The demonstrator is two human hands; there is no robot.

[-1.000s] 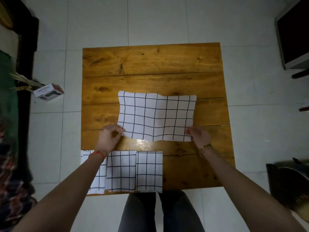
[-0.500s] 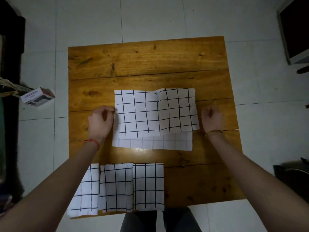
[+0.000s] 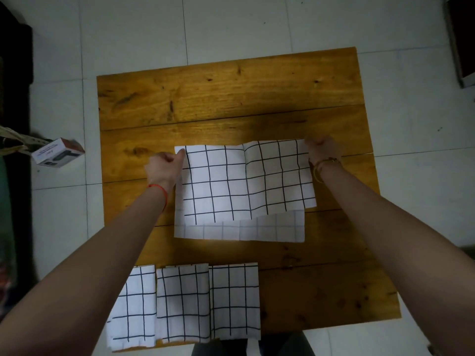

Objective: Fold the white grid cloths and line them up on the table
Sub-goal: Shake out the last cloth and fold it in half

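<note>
Hands, left (image 3: 164,167) and right (image 3: 322,150), pinch the half-folded cloth's (image 3: 244,186) far corners.

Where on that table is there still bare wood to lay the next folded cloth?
Bare wood lies right of the three folded cloths along the table's near edge, and across the far planks. The middle is crowded: the left hand and right hand pinch the half-folded cloth there.
</note>
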